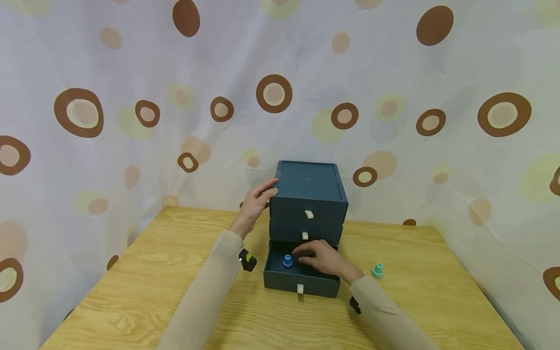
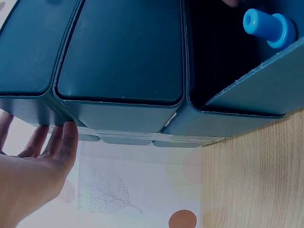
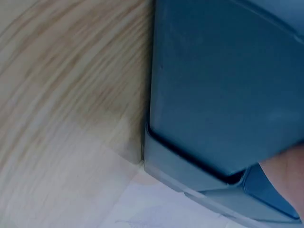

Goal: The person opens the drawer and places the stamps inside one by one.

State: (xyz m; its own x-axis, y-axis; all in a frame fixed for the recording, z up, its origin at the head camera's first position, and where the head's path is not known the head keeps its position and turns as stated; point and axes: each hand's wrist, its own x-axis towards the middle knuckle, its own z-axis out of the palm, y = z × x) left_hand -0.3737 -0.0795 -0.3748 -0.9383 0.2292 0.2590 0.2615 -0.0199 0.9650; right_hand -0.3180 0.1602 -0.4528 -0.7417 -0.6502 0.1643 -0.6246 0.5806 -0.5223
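Observation:
A dark blue three-drawer desktop cabinet (image 1: 310, 181) stands on the table with its bottom drawer (image 1: 302, 283) pulled out. Inside that drawer, at the left, a small blue stepped plastic piece (image 1: 287, 261) stands on its wide base; the left wrist view shows the same blue piece (image 2: 266, 26) with a hole in its narrow end. My right hand (image 1: 323, 257) is over the drawer, just right of the piece, fingers loosely bent and holding nothing. Against the cabinet's upper left side rest the extended fingers of my left hand (image 1: 253, 206); they show in the left wrist view too.
A teal piece of similar shape (image 1: 378, 271) stands on the wooden table (image 1: 415, 301), right of the cabinet. The two upper drawers are closed, each with a pale pull tab (image 1: 309, 214). Behind the cabinet hangs a patterned curtain (image 1: 306, 53).

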